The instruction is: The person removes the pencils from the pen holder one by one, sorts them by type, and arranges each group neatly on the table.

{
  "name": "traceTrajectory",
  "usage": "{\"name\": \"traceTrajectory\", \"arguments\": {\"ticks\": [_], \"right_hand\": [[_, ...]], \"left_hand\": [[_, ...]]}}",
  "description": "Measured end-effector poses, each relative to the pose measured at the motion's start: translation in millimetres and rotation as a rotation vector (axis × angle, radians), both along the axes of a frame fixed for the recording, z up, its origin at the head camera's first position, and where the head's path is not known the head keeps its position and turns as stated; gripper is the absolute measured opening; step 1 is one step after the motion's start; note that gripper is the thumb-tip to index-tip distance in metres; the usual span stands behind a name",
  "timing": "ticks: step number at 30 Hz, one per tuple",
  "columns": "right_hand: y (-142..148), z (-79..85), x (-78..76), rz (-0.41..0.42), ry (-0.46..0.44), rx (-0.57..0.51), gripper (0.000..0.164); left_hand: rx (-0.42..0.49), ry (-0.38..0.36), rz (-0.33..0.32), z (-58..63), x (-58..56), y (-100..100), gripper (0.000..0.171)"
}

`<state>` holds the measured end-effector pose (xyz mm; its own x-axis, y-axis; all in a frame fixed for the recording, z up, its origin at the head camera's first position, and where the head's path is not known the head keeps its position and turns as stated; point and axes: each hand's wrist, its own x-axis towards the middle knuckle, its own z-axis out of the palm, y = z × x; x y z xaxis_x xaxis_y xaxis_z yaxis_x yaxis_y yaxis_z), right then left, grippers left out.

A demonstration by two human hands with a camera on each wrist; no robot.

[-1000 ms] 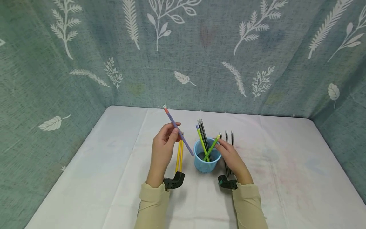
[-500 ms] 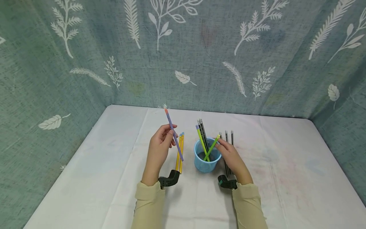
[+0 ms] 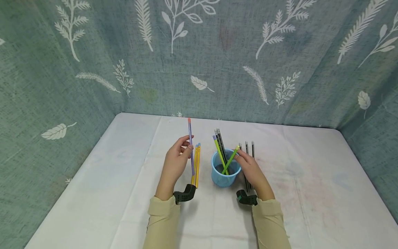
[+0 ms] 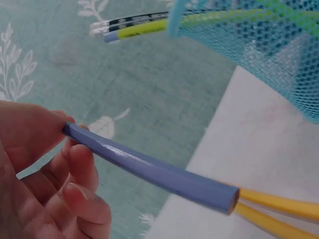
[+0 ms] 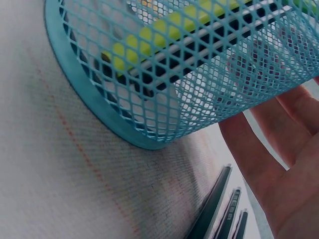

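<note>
My left hand (image 3: 176, 162) pinches a purple pencil (image 3: 190, 152) with an orange-red top end. The pencil stands nearly upright above two yellow pencils (image 3: 198, 169) lying on the table. Its blunt lower end points away from the hand in the left wrist view, where the purple pencil (image 4: 149, 167) looks large. On the other side, my right hand (image 3: 253, 173) holds the light blue mesh pencil cup (image 3: 223, 181) by its right side near the rim. Inside the cup lean two green pencils (image 3: 231, 160) and several black pencils (image 3: 221, 147). Part of the right fingers is hidden behind the cup.
Three black pencils (image 3: 247, 149) lie right of the cup, partly under my right hand and wrist. A white cloth (image 3: 326, 193) covers the table. Behind it hangs a grey-green curtain (image 3: 217, 93) with white leaf prints.
My left hand first drew away from the cup to the left, then came slightly right. The purple pencil swung from slanted to nearly upright. The right hand and the cup stay in place.
</note>
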<state>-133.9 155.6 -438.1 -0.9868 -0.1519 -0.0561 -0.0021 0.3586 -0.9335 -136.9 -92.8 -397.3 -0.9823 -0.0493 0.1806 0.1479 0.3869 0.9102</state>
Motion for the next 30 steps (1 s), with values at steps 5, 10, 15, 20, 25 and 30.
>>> {"name": "traceTrajectory", "arguments": {"ticks": [5, 10, 15, 20, 25, 30], "right_hand": [[-1.4, 0.7, -1.1, 0.004, 0.028, -0.015, 0.044], [-1.4, 0.9, -0.8, 0.013, 0.061, -0.024, 0.041], [-0.7, 1.4, -0.1, 0.014, 0.073, -0.023, 0.037], [-0.3, 1.9, 0.0, 0.001, 0.077, -0.026, 0.037], [-0.2, 1.8, -0.7, -0.001, 0.079, -0.027, 0.037], [-0.3, 2.3, 0.2, 0.004, 0.076, -0.037, 0.036]], "left_hand": [[-0.066, -0.082, 0.048, -13.8, -6.1, 1.9, 0.027], [-0.075, -0.108, 0.052, -21.1, -7.8, 3.7, 0.027], [-0.106, -0.096, 0.065, -24.6, -8.6, 3.9, 0.027], [-0.167, -0.143, 0.073, -32.4, -11.0, 4.3, 0.028], [-0.223, -0.176, 0.110, -39.5, -12.9, 5.3, 0.028], [-0.280, -0.210, 0.146, -43.4, -11.8, 5.3, 0.030]]}}
